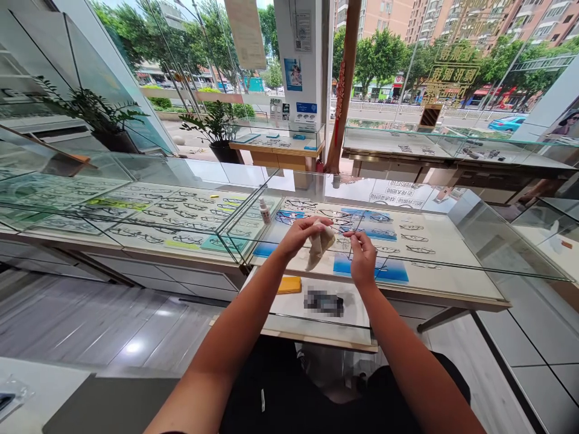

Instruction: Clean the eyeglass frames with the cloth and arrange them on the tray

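My left hand (pixel 299 236) is closed on a beige cloth (pixel 320 244), which hangs down in loose folds from the fingers. To the right of it, my right hand (pixel 363 256) pinches a thin, dark part of what looks like a pair of eyeglasses (pixel 347 234). Most of that frame blends into the display behind it, and the cloth may cover part of it. Both hands are raised above the front edge of the glass showcase. Below them, on a small white tabletop (pixel 275 306), lie a yellow case (pixel 289 284) and a blurred-out dark object (pixel 323 302).
A glass showcase (pixel 470 283) with rows of eyeglasses runs across the front, and another showcase (pixel 149 241) continues left. A small white spray bottle (pixel 265 212) stands near the join of the glass panes. Potted plants (pixel 217 132) and more counters (pixel 284 150) stand by the windows.
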A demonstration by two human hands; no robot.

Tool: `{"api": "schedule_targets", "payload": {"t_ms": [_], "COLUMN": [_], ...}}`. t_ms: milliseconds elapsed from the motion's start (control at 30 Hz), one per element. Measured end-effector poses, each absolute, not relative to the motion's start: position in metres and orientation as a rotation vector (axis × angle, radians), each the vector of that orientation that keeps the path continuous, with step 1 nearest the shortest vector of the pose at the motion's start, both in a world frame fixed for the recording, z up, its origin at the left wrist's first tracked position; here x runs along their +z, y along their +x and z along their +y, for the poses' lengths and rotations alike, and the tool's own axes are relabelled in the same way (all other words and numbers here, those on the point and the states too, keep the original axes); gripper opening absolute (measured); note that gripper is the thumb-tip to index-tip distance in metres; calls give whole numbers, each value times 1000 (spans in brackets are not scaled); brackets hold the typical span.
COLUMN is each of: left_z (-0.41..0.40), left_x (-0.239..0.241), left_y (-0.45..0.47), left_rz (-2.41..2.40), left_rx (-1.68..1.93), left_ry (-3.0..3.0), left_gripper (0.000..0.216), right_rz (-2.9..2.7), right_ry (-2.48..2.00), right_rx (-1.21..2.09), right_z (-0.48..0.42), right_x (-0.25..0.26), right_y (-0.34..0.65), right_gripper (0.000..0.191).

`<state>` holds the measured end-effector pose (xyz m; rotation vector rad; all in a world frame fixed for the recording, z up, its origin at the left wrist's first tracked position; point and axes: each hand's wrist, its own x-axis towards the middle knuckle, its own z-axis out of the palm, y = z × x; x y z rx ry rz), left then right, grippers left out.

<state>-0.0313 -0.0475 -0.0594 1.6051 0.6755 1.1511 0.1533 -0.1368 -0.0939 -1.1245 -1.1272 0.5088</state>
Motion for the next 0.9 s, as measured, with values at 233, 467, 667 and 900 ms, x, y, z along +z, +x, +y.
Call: {"api": "schedule_targets", "payload": {"t_ms": [233, 467, 667, 900], "left_z": [-47, -47, -41, -39], "left_x": [-58, -60, -64, -65], "left_y": [-29, -27, -31, -35], "left_rz": [737, 959, 943, 944], "left_rx": [1207, 1362, 1148, 924], "left_ry": [1900, 2150, 1835, 1389], "left_gripper": [39, 41, 46, 53], "right_rz": [-1122, -1102, -1077, -1074], "right_ry": [-1132, -1138, -1149, -1139], "right_rx": [495, 486, 495, 505], "right_z": [-137, -137, -136, -135], "right_x": [-94, -92, -93, -94], "right_y": [153, 153, 153, 154], "right_gripper": [33, 30, 31, 32]}}
